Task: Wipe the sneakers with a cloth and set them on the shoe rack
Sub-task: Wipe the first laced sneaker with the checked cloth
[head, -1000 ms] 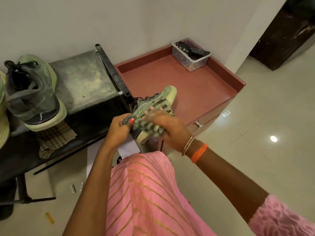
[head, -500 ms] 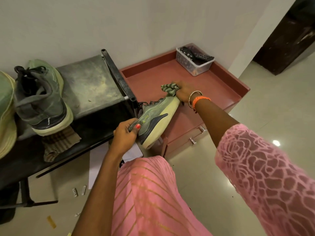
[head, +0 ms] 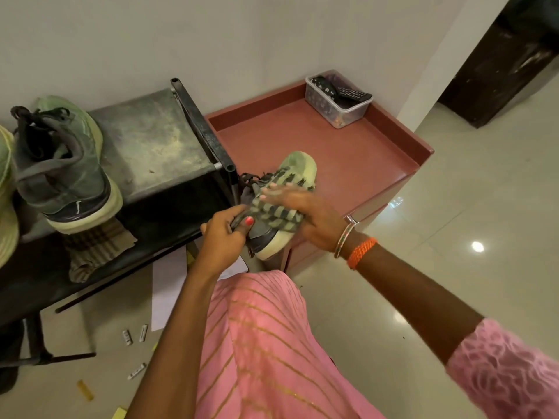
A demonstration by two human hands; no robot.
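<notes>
The left hand [head: 222, 237] grips the heel of a sneaker [head: 279, 204], thumb on its side. The right hand [head: 305, 213] lies flat on top, pressing a striped cloth [head: 272, 214] onto it. The sneaker is up in the air, its toe pointing away and to the right, over a red cabinet [head: 348, 164]. Another sneaker [head: 60, 167] sits on the rack [head: 151, 140] to the left. A clear box [head: 338, 101] stands at the cabinet's far corner.

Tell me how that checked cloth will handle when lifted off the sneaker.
The cloth is likely floppy: it drapes over the sneaker under the right hand. Probably light, since a flat palm keeps it there. It may slide off if released.
</notes>
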